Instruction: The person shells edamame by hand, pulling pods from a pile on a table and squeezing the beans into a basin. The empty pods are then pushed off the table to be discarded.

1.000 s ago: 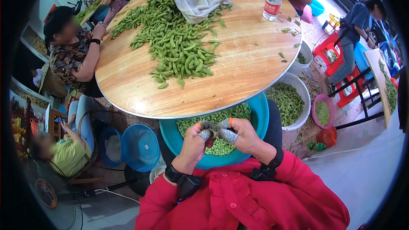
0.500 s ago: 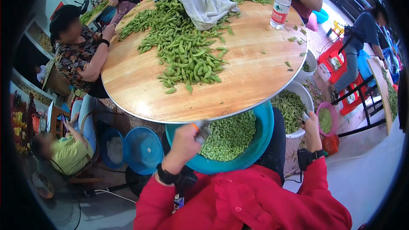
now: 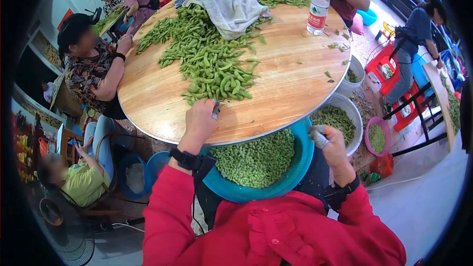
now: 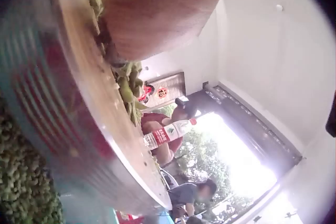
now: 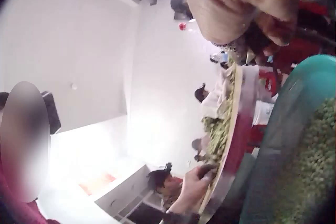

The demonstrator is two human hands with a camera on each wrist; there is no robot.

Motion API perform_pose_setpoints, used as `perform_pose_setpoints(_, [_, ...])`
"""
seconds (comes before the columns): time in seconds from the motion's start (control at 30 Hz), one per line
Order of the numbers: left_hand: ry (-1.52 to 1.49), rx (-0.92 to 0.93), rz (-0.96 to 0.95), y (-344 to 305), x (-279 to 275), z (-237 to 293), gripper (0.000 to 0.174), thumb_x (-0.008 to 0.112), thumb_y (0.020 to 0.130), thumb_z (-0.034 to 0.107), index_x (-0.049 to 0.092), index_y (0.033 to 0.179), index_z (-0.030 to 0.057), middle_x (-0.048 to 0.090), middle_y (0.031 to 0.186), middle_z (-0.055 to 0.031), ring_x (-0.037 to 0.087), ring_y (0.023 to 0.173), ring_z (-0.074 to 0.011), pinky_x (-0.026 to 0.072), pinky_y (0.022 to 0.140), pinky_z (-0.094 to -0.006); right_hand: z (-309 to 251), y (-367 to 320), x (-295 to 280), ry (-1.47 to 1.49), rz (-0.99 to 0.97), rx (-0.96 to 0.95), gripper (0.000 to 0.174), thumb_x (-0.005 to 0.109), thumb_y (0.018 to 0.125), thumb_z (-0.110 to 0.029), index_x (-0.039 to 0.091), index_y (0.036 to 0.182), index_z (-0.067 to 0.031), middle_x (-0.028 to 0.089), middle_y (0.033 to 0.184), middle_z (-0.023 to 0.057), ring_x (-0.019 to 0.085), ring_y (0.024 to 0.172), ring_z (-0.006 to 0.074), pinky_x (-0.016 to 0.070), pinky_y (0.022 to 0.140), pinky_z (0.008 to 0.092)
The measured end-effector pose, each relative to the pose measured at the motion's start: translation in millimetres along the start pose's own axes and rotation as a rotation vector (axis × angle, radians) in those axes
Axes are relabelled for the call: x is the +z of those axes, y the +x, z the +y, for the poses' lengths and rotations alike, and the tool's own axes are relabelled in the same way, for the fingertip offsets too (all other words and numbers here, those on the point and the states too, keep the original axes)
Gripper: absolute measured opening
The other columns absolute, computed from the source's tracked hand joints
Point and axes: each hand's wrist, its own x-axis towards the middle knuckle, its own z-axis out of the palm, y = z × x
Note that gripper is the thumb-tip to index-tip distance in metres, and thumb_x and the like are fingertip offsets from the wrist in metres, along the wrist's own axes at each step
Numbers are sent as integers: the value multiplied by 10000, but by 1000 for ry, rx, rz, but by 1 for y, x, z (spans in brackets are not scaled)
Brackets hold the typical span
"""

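- Green pods [image 3: 217, 69] lie heaped on the round wooden table [image 3: 290, 83], their near end reaching towards its front edge; a light cloth [image 3: 226, 7] covers part of the far end.
- Left hand [image 3: 201, 120]: I find it over the table's front edge, fingers bent downward at the near end of the heap. I cannot tell whether it grips a pod.
- Right hand [image 3: 334, 147]: I record it raised beside the right rim of the teal basin [image 3: 306, 152], fingers curled in, grey and orange coverings on the digits. I cannot confirm anything in its hold.
- Shelled beans [image 3: 251, 160], pale green, are spread across the inside of the teal basin, which sits just below the table's front edge.
- White basket [image 3: 360, 120]: to the right of the basin, holding green material.
- Pink basin [image 3: 366, 138]: beside the white basket, with paler green contents.
- Bottle [image 3: 319, 10]: upright on the table's right side, red cap, red and white label. I note scattered leaf scraps near it.
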Motion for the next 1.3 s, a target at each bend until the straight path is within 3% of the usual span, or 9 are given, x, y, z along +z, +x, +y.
perform_pose_setpoints(0.03, [-8,-24,-12,-4,0,4,133,570,738,59,568,854,-6,596,769,-130,556,636,-299,467,597,-348,-7,0,10,1,-39,-39,159,555,806,-94,595,917,13,604,766,18,534,695,78,425,630,202])
perform_pose_setpoints(0.13, [-802,-257,0,-22,16,10,101,547,793,102,571,818,7,590,663,-62,536,509,-178,442,479,-270,-39,-1,37,55,-195,-89,194,542,815,-92,581,972,15,609,812,35,548,729,91,440,661,224])
perform_pose_setpoints(0.23, [-1103,-604,-194,-25,-7,35,105,518,824,115,572,804,28,572,637,-25,511,493,-86,405,444,-196,-45,4,60,36,-299,-88,211,542,813,-84,573,995,19,599,829,35,521,761,73,433,687,225])
perform_pose_setpoints(0.43, [-1577,-774,-374,-37,-23,61,57,542,796,84,577,816,44,571,605,-49,518,472,-96,399,405,-197,-65,6,81,272,-412,68,176,522,820,-82,567,963,12,569,800,-14,483,735,55,407,675,214])
perform_pose_setpoints(0.63, [-1679,-732,-507,-53,-26,78,89,595,774,120,588,818,43,582,605,-57,544,461,-112,430,399,-206,-49,3,82,380,-459,165,113,513,832,-102,570,867,-11,540,760,-48,450,694,31,380,627,194])
perform_pose_setpoints(1.03, [-1707,-760,-533,-59,-27,85,82,588,769,80,582,842,43,580,612,-50,537,460,-105,427,399,-205,-54,-4,80,352,-452,135,126,500,830,-70,573,903,1,566,795,-26,471,726,39,398,665,203])
perform_pose_setpoints(1.13, [-1708,-747,-559,-60,-26,84,80,575,785,81,573,854,40,579,630,-48,540,484,-102,432,421,-209,-52,-6,85,307,-406,75,150,547,832,-202,563,795,-57,503,682,-65,404,594,19,330,537,181])
perform_pose_setpoints(1.2, [-1721,-706,-607,-61,-25,82,84,553,818,103,558,859,30,576,656,-47,546,525,-95,439,450,-207,-48,-6,88,364,-395,78,138,543,832,-190,562,807,-56,502,687,-66,402,594,19,328,537,183])
perform_pose_setpoints(1.3, [-1492,-624,-432,-63,-24,92,113,597,764,78,569,856,20,580,656,-65,563,550,-144,453,497,-259,-41,-4,86,380,-406,154,108,518,826,-98,567,880,-18,550,776,-32,447,693,39,377,628,203])
